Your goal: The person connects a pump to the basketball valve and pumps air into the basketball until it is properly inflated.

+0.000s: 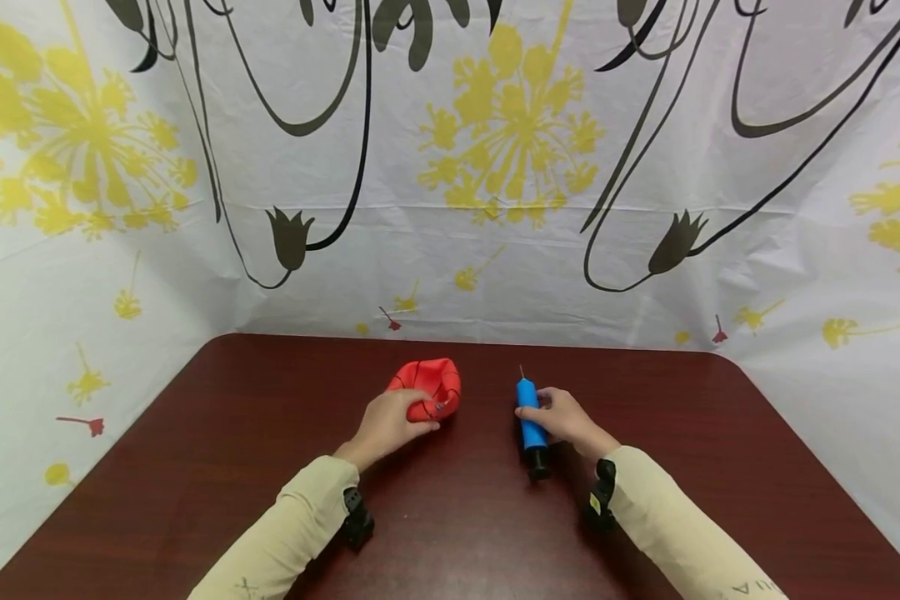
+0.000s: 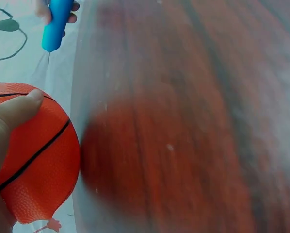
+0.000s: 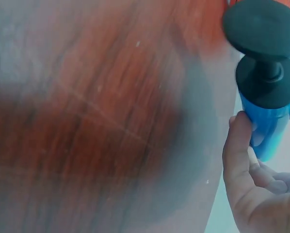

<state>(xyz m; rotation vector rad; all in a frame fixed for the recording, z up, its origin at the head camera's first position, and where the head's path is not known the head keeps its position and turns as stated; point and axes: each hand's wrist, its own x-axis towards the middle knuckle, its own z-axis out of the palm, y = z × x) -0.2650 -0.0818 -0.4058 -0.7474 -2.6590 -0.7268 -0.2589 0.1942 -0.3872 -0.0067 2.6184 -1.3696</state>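
Note:
A deflated orange-red ball (image 1: 444,385) with black seam lines sits toward the far side of the table, its upper side caved in. My left hand (image 1: 387,423) grips its near edge; in the left wrist view the thumb (image 2: 20,110) presses on the ball's skin (image 2: 43,160). To the right, my right hand (image 1: 566,417) holds a blue hand pump (image 1: 529,417) by its barrel. The pump's thin needle points away from me, and its black handle (image 3: 264,29) faces back toward me. Needle and ball are apart.
Both hands work over a dark red-brown wooden table (image 1: 195,467) with rounded far corners. A white cloth (image 1: 480,275) with yellow and dark plant patterns hangs behind it and along both sides. Black wrist cameras (image 1: 604,492) sit at the sleeve cuffs.

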